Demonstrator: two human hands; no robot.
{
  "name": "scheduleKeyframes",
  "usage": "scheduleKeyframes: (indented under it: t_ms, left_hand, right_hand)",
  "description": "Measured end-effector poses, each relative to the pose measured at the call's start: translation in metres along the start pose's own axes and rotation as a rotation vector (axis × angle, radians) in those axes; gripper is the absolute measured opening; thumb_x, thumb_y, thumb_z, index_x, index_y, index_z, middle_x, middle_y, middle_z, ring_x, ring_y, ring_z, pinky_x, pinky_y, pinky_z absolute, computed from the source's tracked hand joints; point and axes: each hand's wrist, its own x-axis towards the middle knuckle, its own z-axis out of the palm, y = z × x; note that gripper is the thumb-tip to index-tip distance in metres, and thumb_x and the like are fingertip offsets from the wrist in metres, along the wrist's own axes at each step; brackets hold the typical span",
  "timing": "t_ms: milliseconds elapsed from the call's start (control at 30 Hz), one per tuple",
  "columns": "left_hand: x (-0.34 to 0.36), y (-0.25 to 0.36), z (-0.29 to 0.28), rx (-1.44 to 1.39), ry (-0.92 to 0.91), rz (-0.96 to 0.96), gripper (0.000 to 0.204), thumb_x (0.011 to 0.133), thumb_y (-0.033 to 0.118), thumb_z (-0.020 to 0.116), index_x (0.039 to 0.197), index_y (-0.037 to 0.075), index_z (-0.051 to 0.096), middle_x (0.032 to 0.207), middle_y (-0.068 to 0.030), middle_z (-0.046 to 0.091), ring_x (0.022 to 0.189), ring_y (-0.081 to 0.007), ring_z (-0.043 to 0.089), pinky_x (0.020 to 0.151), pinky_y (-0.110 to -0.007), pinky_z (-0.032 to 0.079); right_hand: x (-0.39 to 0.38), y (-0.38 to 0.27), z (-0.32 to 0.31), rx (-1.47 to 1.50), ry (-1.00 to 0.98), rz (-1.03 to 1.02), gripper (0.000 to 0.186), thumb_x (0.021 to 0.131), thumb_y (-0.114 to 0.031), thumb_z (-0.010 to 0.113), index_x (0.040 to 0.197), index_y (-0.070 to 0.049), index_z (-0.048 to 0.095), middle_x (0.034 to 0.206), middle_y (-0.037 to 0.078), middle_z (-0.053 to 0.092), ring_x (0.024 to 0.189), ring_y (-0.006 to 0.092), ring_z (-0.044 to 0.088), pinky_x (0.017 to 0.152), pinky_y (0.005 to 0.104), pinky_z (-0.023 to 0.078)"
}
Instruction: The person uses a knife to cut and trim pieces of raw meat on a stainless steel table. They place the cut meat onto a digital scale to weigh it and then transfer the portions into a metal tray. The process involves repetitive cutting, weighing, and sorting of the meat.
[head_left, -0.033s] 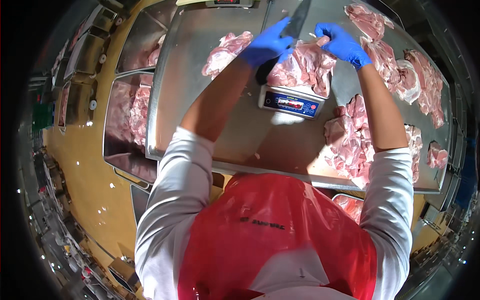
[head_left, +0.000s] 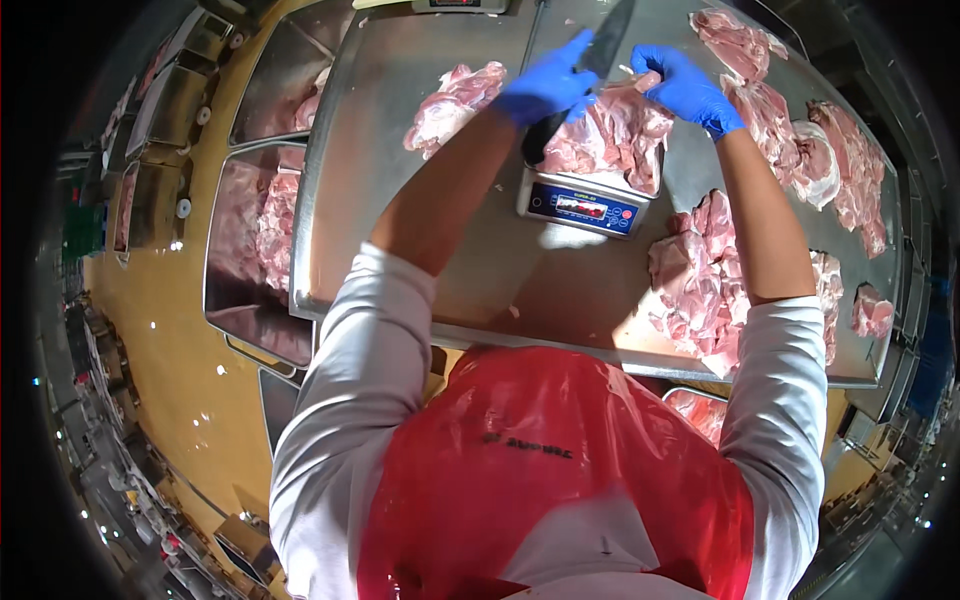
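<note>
My left hand (head_left: 550, 88), in a blue glove, is closed round a knife (head_left: 608, 42). The blade points away from me, and the dark handle comes out below the fist. A raw meat piece (head_left: 606, 132) lies on a small digital scale (head_left: 578, 204) with a blue front panel and a lit display. At its far right end, my right hand (head_left: 688, 90), also blue-gloved, pinches a bit of the meat between thumb and fingers. The knife handle sits close to the meat's left side; whether they touch I cannot tell.
One meat piece (head_left: 452, 104) lies left of the scale on the steel table (head_left: 470, 270). More meat (head_left: 700, 285) is heaped at the right, with several pieces (head_left: 848, 170) along the far right edge. Steel bins (head_left: 235, 240) holding meat stand beyond the table's left edge.
My left hand has shifted slightly to the right with the knife, its handle now nearer the meat. My right hand keeps its place on the meat.
</note>
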Motion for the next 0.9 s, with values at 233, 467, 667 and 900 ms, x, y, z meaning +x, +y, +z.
scheduleKeyframes:
  t_ms: [233, 467, 667, 900]
  left_hand:
    - [-0.067, -0.041, -0.004, 0.404, -0.116, 0.309, 0.066, 0.091, 0.007, 0.053, 0.152, 0.009, 0.030, 0.088, -0.0072, 0.062, 0.065, -0.0105, 0.057, 0.060, -0.025, 0.049]
    - [-0.075, -0.029, -0.007, -0.253, -0.246, -0.140, 0.046, 0.092, 0.011, 0.056, 0.137, 0.003, 0.045, 0.078, -0.0031, 0.058, 0.057, -0.0096, 0.053, 0.051, -0.025, 0.045]
    - [-0.001, -0.021, -0.001, -0.164, -0.285, -0.108, 0.031, 0.094, 0.015, 0.056, 0.122, 0.001, 0.053, 0.079, -0.0030, 0.059, 0.058, -0.0106, 0.055, 0.051, -0.025, 0.046]
    - [-0.083, -0.018, -0.013, -0.055, -0.317, -0.015, 0.061, 0.095, 0.008, 0.051, 0.152, 0.006, 0.029, 0.092, -0.0036, 0.061, 0.068, -0.0094, 0.059, 0.061, -0.021, 0.048]
  right_hand:
    - [0.017, -0.003, -0.001, -0.191, -0.003, -0.077, 0.019, 0.077, -0.005, 0.056, 0.080, -0.004, 0.037, 0.073, 0.003, 0.028, 0.071, 0.0125, 0.031, 0.063, 0.0282, 0.036]
    - [0.034, -0.025, 0.013, -0.215, -0.172, -0.175, 0.022, 0.073, -0.002, 0.060, 0.081, -0.004, 0.040, 0.073, 0.005, 0.033, 0.071, 0.0139, 0.035, 0.065, 0.0286, 0.039]
    - [0.052, -0.020, -0.008, -0.225, -0.196, -0.097, 0.026, 0.068, 0.000, 0.065, 0.083, -0.004, 0.043, 0.073, 0.003, 0.038, 0.073, 0.0125, 0.039, 0.069, 0.0281, 0.041]
    - [0.042, -0.026, -0.007, -0.168, -0.163, -0.114, 0.026, 0.066, -0.002, 0.064, 0.080, -0.003, 0.042, 0.072, 0.004, 0.038, 0.070, 0.0140, 0.038, 0.066, 0.0287, 0.041]
